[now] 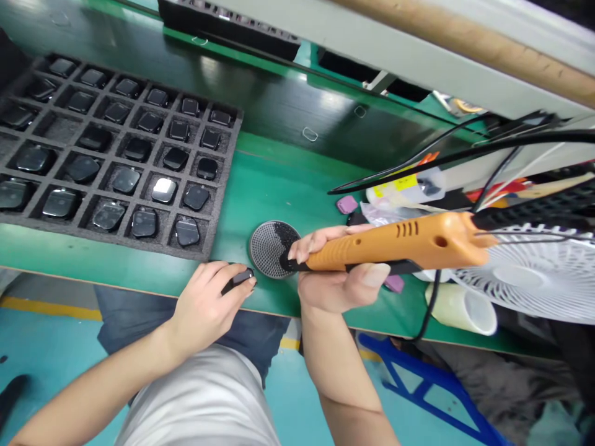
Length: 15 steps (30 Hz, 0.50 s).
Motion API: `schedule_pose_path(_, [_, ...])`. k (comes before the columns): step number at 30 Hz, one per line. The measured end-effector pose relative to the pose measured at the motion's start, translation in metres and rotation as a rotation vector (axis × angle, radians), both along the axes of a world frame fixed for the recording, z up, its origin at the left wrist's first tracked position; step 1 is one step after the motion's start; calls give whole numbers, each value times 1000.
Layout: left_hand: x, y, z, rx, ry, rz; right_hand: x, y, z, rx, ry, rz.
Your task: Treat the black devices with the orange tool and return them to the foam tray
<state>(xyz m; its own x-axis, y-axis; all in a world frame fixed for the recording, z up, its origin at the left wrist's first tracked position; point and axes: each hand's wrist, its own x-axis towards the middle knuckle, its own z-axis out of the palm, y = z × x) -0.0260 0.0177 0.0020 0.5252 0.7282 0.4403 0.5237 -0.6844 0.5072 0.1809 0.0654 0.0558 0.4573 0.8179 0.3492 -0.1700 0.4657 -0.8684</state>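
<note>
My left hand is closed on a small black smartwatch body at the bench's front edge. In my right hand lies an orange electric screwdriver with a black cord, its fingers wrapped round the handle. The tool's dark nose points left over a round dish with a dotted grid of holes, partly filled with tiny dark pieces, likely screws. Its tip is too blurred against the dark pieces to tell whether it touches them. To the left, a grey foam tray holds many similar watch bodies in its compartments.
On the right stand a white fan, a pale cup and a clear container with a yellow label. Black cables hang across that side. A dark conveyor belt runs behind the green bench.
</note>
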Motion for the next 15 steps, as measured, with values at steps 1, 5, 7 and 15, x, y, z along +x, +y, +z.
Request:
schedule_pose_path(1, [1, 0, 0, 4, 0, -1, 1, 0, 1, -5, 0, 7])
schedule_pose_path(5, [2, 0, 0, 24, -14, -30, -2, -8, 17, -11, 9, 39])
schedule_pose_path(7, [1, 0, -1, 36, -20, -41, -7, -15, 29, -20, 10, 56])
schedule_pose_path(15, [2, 2, 0, 55, -11, -49, -23, -27, 37, -78, -30, 269])
